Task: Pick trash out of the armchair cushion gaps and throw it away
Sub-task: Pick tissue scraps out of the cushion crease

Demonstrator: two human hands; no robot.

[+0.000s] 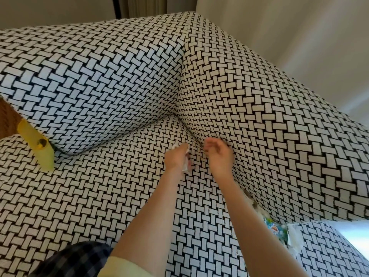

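Observation:
The armchair [99, 196] is covered in black-and-white woven-pattern fabric. My left hand [176, 158] grips crumpled white tissue [186, 164] above the seat cushion, near the back right corner. My right hand [218, 154] hovers beside it with loosely curled fingers and holds nothing, close to the gap under the right armrest [279, 126]. More trash sits in the right-side gap nearer to me: a colourful blue-green wrapper [276, 230] and white tissue [293, 236]. A yellow wrapper [37, 143] sticks out from under the back cushion at the left.
The back cushion [89, 76] leans against the chair back. A brown wicker surface [8, 118] shows at the far left edge. A pale wall [299, 37] stands behind and to the right. My plaid-clad knee [75, 258] is at the bottom.

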